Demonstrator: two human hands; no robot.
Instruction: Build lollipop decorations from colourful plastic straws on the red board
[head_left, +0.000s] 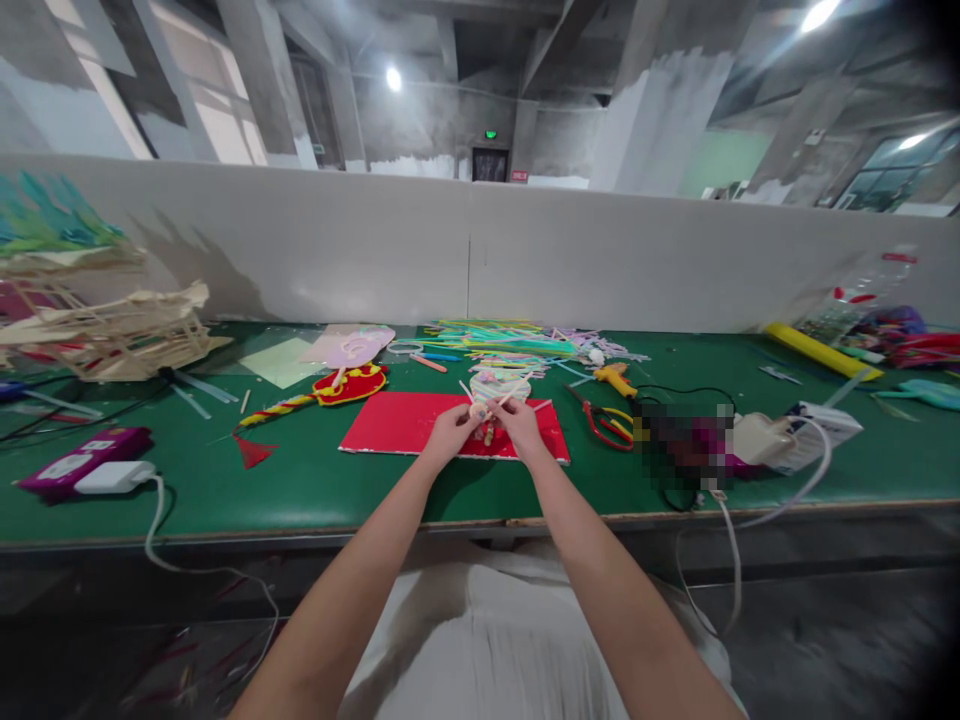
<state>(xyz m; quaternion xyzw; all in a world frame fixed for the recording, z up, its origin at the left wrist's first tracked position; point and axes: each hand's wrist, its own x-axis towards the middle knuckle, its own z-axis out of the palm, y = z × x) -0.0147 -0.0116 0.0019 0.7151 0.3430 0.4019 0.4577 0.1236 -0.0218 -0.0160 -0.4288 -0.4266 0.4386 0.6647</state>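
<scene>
Dim interior, lit by small ceiling lamps with blown-out glare, plus pale daylight at left windows. Soft shadow on white partition (360, 240). Wide-angle stretch and dark corners at right edge. Fine detail soft around both hands; pixelated patch right of centre.

smooth red board (390, 425), clear plastic bottle (862, 295) — glossy

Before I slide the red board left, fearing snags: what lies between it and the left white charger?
A red tassel, beside a twisted rod's tip, in the head view.
</scene>
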